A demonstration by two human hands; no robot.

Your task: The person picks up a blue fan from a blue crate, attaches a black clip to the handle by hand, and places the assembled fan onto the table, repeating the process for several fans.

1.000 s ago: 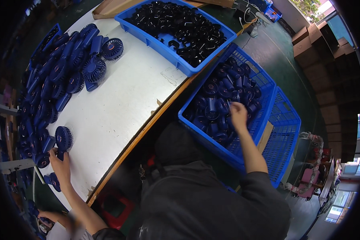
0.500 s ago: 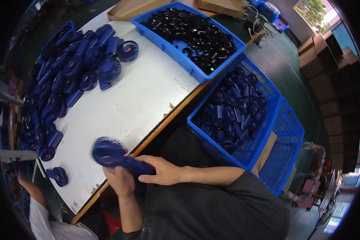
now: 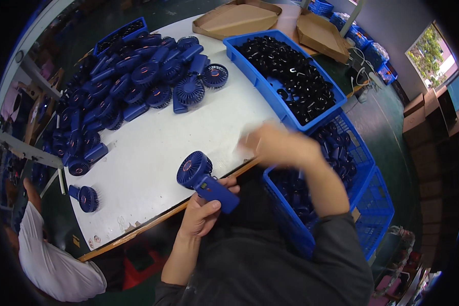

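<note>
The wide fisheye view looks down from the person's head, on the near side, across the white tabletop (image 3: 137, 166), close above the left hand (image 3: 203, 213) and right hand (image 3: 283, 145).

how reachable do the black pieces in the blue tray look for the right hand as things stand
Probably yes: the right hand, blurred, is close to the blue tray, whose open top leaves the black pieces uncovered.

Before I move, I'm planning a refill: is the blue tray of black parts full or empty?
Partly full: black parts cover most of the blue tray, but some of its bottom shows bare.
</note>
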